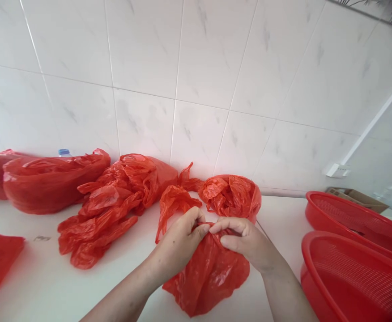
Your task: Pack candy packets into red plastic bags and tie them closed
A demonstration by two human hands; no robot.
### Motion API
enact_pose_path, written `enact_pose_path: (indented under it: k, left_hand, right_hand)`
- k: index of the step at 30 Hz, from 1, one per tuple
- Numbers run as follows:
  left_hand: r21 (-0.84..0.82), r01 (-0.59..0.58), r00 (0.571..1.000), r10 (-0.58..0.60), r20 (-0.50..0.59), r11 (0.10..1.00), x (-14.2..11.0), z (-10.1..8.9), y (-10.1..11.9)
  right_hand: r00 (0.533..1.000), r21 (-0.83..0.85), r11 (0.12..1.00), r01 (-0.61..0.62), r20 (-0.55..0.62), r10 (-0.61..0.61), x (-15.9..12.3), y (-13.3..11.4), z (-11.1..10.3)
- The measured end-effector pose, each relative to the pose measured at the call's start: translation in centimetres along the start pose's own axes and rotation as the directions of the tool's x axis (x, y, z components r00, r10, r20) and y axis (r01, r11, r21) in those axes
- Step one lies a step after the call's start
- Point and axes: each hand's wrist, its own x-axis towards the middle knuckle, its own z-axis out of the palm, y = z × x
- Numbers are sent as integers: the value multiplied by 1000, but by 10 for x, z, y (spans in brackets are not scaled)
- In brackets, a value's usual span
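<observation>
A thin red plastic bag (212,277) hangs from both hands just above the white table, its gathered top pinched between the fingertips. My left hand (185,235) is closed on the bag's upper edge, thumb against forefinger. Close beside it, my right hand (246,239) pinches the same gathered edge from the right. The bag's lower part spreads out toward me; I cannot tell what, if anything, is inside. Right behind the hands lie a loose red bag (172,201) with looped handles and a rounded, crumpled red bag bundle (231,194).
More bulky red bags (55,183) line the tiled wall (142,120) at left, one crumpled bag (102,219) spilling forward. A blue bottle cap (63,152) shows behind them. Red plastic baskets (317,255) stand at right, near a cardboard box (360,197) and a wall socket (338,170).
</observation>
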Motion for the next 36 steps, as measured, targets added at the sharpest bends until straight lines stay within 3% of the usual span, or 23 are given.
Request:
enact_pose_path:
  k: [2,7,12,15,19,23,24,26,28,30,33,36]
  left_hand:
    - [2,3,1000,-3,-18,1000,1,0,0]
    - [39,14,1000,-14,-8,999,0,0,3]
    - [54,1,1000,-1,-3,999,-1,1,1]
    - [62,-11,1000,11,1,998,0,0,-2]
    - [133,-37,999,38,-6,990,1,-1,-4]
    - [313,-179,982,190,-5,933,-3,-7,7]
    - [343,-229,972,234,26,911,-6,-9,12]
    - [339,-324,944,275,184,883,-15,-13,24]
    - [307,-379,893,257,370,873,-24,-16,36]
    - [284,-386,854,224,470,878,-30,-18,45]
    - [276,-271,911,154,382,922,-31,-27,47]
    - [219,-187,954,124,273,958,-29,-46,27]
  right_hand:
    - [999,-75,997,-19,-36,17,1,-2,2]
    - [964,-263,955,-141,-256,72,7,3,8]
    - [929,-316,929,-194,-363,71,14,7,12]
    - [943,-251,960,-122,-330,33,12,4,9]
    - [982,-34,999,-34,-188,27,4,-3,2]
    - [964,186,982,-12,-260,61,9,10,-6]
    - [951,188,982,-17,-299,73,13,18,-8]
    - [920,128,991,-40,-382,86,22,38,-13]
    - [896,60,996,-73,-435,92,29,58,-18]
    - [899,52,994,-101,-424,114,31,73,-22]
    - [927,140,984,-112,-343,154,21,83,-25]
    - [956,296,949,-108,-230,181,1,90,-30]
